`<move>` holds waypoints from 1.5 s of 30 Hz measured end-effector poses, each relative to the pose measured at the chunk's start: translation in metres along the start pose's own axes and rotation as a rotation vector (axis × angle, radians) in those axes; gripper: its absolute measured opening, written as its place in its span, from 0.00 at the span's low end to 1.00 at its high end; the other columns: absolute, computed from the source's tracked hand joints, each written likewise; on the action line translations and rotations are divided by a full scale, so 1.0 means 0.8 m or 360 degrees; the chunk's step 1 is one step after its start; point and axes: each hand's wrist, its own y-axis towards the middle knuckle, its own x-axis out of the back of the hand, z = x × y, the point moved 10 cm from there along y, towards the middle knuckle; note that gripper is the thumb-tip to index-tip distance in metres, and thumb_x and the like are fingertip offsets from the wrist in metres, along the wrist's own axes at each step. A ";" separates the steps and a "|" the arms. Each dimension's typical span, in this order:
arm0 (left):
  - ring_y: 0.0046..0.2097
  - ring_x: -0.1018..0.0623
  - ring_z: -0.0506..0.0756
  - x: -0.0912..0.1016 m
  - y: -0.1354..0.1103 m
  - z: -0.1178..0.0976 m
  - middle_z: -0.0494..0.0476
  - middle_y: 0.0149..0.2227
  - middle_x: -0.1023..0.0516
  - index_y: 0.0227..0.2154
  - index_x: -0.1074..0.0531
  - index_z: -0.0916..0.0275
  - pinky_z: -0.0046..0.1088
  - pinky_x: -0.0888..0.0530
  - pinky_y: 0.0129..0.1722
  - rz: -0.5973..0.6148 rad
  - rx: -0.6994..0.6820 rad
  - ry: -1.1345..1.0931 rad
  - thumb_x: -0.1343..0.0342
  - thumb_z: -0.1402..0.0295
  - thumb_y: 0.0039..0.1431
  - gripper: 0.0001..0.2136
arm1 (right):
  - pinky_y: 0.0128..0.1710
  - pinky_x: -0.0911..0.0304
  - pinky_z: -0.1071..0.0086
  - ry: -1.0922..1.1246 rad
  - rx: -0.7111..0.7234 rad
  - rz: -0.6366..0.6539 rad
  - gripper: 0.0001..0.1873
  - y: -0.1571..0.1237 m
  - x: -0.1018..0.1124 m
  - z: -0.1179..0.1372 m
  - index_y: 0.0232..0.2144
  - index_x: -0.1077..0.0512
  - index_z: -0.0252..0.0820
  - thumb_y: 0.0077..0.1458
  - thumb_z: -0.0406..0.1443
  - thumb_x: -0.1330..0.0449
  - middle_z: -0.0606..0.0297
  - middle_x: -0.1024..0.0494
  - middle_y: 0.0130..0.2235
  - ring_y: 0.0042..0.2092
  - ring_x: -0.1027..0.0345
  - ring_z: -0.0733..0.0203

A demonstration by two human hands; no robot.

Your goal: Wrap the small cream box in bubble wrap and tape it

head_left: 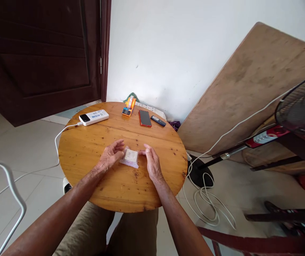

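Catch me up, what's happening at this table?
A seated person has both hands on a small clear packet in the middle of a round wooden table. The left hand and right hand pinch its opposite sides. A power bank, tape dispenser and two phones lie along the far edge.

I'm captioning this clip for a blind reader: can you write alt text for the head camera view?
A person's left hand and right hand hold a small clear packet on a round wooden table. At the table's far edge lie a white power bank, an orange tape dispenser, a red-cased phone and a small dark handset.
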 end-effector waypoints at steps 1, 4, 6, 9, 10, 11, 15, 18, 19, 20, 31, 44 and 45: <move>0.44 0.23 0.58 -0.005 -0.002 -0.001 0.59 0.42 0.21 0.45 0.25 0.62 0.39 0.28 0.50 0.0058 -0.0006 0.0043 0.34 0.67 0.36 0.26 | 0.55 0.38 0.54 -0.0011 0.0007 0.0015 0.30 0.000 -0.002 -0.001 0.52 0.30 0.42 0.62 0.57 0.53 0.59 0.18 0.38 0.45 0.26 0.50; 0.43 0.23 0.58 -0.011 -0.007 -0.002 0.58 0.41 0.21 0.46 0.26 0.62 0.37 0.27 0.47 0.0161 0.0015 0.0125 0.35 0.67 0.39 0.26 | 0.55 0.38 0.55 -0.0026 0.0033 0.0075 0.29 -0.002 -0.009 -0.001 0.53 0.30 0.44 0.63 0.56 0.53 0.60 0.19 0.39 0.47 0.27 0.50; 0.43 0.23 0.58 -0.011 -0.010 -0.002 0.57 0.40 0.21 0.46 0.26 0.62 0.36 0.26 0.44 0.0170 0.0029 0.0157 0.35 0.66 0.40 0.25 | 0.55 0.38 0.56 -0.0016 0.0058 0.0120 0.28 -0.004 -0.013 0.000 0.53 0.30 0.45 0.64 0.54 0.53 0.61 0.19 0.39 0.47 0.27 0.51; 0.42 0.22 0.58 -0.007 -0.013 -0.003 0.58 0.40 0.21 0.45 0.25 0.62 0.34 0.26 0.43 0.0142 0.0054 0.0192 0.35 0.66 0.40 0.24 | 0.55 0.38 0.57 0.0000 0.0070 0.0166 0.27 -0.006 -0.018 0.001 0.54 0.30 0.46 0.64 0.53 0.53 0.62 0.19 0.37 0.46 0.26 0.52; 0.41 0.22 0.58 -0.007 -0.013 -0.003 0.58 0.40 0.20 0.45 0.25 0.62 0.34 0.26 0.42 0.0138 0.0063 0.0200 0.35 0.66 0.40 0.24 | 0.55 0.38 0.57 -0.0003 0.0066 0.0163 0.26 -0.006 -0.018 0.001 0.54 0.30 0.46 0.64 0.53 0.53 0.62 0.19 0.37 0.46 0.26 0.52; 0.41 0.23 0.58 -0.007 -0.013 -0.003 0.58 0.40 0.20 0.45 0.24 0.62 0.34 0.26 0.42 0.0132 0.0069 0.0200 0.35 0.66 0.40 0.24 | 0.56 0.38 0.57 -0.0009 0.0060 0.0152 0.26 -0.006 -0.017 0.002 0.54 0.30 0.45 0.64 0.52 0.53 0.62 0.19 0.37 0.46 0.26 0.52; 0.41 0.23 0.57 -0.005 -0.010 -0.003 0.57 0.38 0.20 0.43 0.24 0.63 0.35 0.27 0.43 0.0098 0.0065 0.0122 0.35 0.67 0.37 0.24 | 0.56 0.39 0.58 0.0003 0.0031 0.0049 0.23 -0.006 -0.008 0.006 0.51 0.30 0.44 0.64 0.50 0.52 0.61 0.18 0.39 0.47 0.27 0.53; 0.41 0.23 0.57 -0.003 -0.008 -0.006 0.56 0.37 0.20 0.41 0.24 0.63 0.36 0.28 0.45 0.0053 0.0044 0.0069 0.35 0.68 0.37 0.22 | 0.55 0.37 0.58 0.0030 0.0037 -0.0001 0.22 -0.005 -0.003 0.009 0.49 0.29 0.45 0.64 0.50 0.52 0.61 0.18 0.39 0.45 0.26 0.53; 0.41 0.23 0.57 -0.001 -0.008 -0.006 0.56 0.37 0.20 0.41 0.24 0.63 0.36 0.28 0.46 0.0032 0.0040 0.0054 0.36 0.68 0.37 0.22 | 0.55 0.37 0.57 0.0033 0.0042 -0.0002 0.22 -0.004 -0.002 0.009 0.49 0.29 0.45 0.64 0.51 0.51 0.62 0.18 0.39 0.45 0.26 0.53; 0.41 0.23 0.57 0.000 -0.007 -0.006 0.56 0.36 0.20 0.40 0.23 0.63 0.36 0.28 0.46 0.0009 0.0040 0.0037 0.36 0.68 0.37 0.21 | 0.54 0.37 0.57 0.0035 0.0043 0.0002 0.22 -0.004 -0.002 0.008 0.48 0.28 0.45 0.63 0.51 0.50 0.62 0.18 0.38 0.45 0.26 0.53; 0.38 0.22 0.56 0.013 0.001 0.004 0.57 0.34 0.19 0.34 0.23 0.63 0.32 0.28 0.40 -0.0110 0.0092 -0.0087 0.38 0.68 0.36 0.16 | 0.48 0.31 0.57 0.0149 -0.0003 0.0082 0.17 -0.002 -0.008 -0.001 0.45 0.27 0.47 0.57 0.47 0.42 0.62 0.17 0.38 0.43 0.24 0.52; 0.39 0.22 0.57 0.007 -0.001 0.010 0.55 0.34 0.19 0.32 0.22 0.63 0.36 0.28 0.46 -0.0083 0.0170 -0.0113 0.36 0.68 0.34 0.16 | 0.54 0.35 0.55 0.0040 0.0028 0.0116 0.15 -0.010 -0.002 0.018 0.43 0.25 0.46 0.57 0.44 0.41 0.60 0.19 0.45 0.49 0.27 0.51; 0.39 0.22 0.57 0.007 -0.002 0.010 0.55 0.34 0.19 0.32 0.23 0.63 0.37 0.28 0.46 -0.0082 0.0179 -0.0108 0.36 0.67 0.34 0.16 | 0.54 0.35 0.55 0.0054 0.0035 0.0112 0.14 -0.010 0.000 0.020 0.43 0.25 0.46 0.57 0.44 0.41 0.60 0.19 0.46 0.49 0.27 0.51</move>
